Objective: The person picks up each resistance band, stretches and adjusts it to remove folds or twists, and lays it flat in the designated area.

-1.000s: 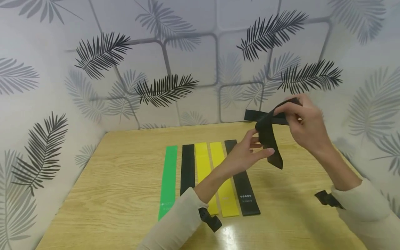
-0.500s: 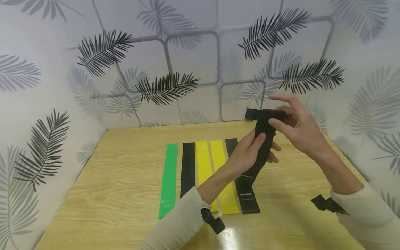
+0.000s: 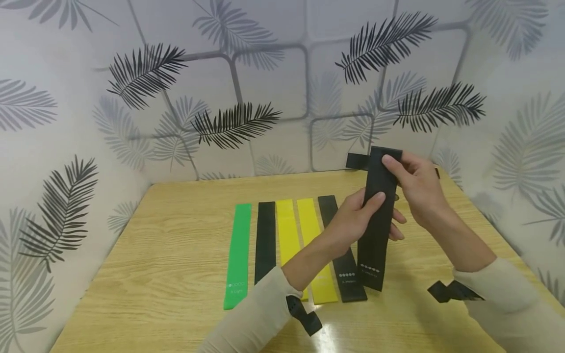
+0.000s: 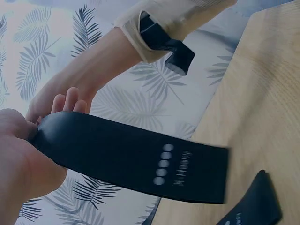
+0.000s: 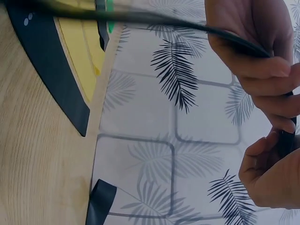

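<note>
A black resistance band (image 3: 375,235), marked with a row of pale dots, hangs lengthwise between my hands above the table. My left hand (image 3: 350,218) grips it around its middle, thumb on the front face and fingers behind. Up at its top end my right hand (image 3: 419,186) pinches it, thumb in front. In the left wrist view the lettered end of the band (image 4: 140,154) sticks out free from the hand. Its lower end overlaps the edge of a black band (image 3: 348,274) lying on the table in the head view.
Left of that black band lie two yellow bands (image 3: 319,255), a black band (image 3: 266,235) and a green band (image 3: 238,255) in a row. Another black band (image 3: 356,161) is at the table's back by the patterned wall, partly hidden behind the held one.
The band was folded and bent between the hands; it now hangs straight and flat, dots showing at the bottom. My right hand went from its raised position down to pinch the top end.
</note>
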### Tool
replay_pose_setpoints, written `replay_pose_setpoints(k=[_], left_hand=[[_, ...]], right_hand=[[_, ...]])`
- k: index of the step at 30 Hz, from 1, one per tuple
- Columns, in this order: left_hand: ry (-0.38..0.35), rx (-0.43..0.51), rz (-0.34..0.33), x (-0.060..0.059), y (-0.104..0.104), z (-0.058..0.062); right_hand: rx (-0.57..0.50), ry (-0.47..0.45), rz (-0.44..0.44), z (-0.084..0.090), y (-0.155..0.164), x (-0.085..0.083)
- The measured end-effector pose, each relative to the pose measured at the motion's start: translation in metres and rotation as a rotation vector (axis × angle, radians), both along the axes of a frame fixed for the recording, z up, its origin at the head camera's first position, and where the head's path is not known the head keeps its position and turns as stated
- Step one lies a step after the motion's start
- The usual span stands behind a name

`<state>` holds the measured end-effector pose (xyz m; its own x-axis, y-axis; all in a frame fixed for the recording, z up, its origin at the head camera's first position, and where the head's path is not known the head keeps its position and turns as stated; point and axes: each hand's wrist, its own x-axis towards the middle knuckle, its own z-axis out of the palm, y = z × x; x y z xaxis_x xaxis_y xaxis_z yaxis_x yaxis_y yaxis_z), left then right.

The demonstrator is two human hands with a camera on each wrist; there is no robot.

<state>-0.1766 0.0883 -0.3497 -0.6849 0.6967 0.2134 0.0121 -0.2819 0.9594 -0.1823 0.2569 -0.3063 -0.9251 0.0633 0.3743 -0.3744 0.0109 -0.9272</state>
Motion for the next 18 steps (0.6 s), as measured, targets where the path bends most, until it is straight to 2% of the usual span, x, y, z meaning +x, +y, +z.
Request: replay_pose_setpoints(k=[4, 10, 15, 18], left_hand=[[-0.018, -0.037, -0.002, 0.003, 0.0, -0.009], [-0.076, -0.087, 0.016, 0.008, 0.0, -0.028], [-0.157, -0.098, -0.011, 0.013, -0.002, -0.044], [-0.191, -0.098, -0.016, 0.015, -0.003, -0.053]], right_hand=[[-0.07, -0.078, -0.056, -0.004, 0.004, -0.01], [-0.001, -0.124, -0.111, -0.018, 0.013, -0.03], [0.0, -0.194, -0.121, -0.032, 0.022, -0.045], [0.06, -0.245, -0.152, -0.039, 0.024, -0.056]])
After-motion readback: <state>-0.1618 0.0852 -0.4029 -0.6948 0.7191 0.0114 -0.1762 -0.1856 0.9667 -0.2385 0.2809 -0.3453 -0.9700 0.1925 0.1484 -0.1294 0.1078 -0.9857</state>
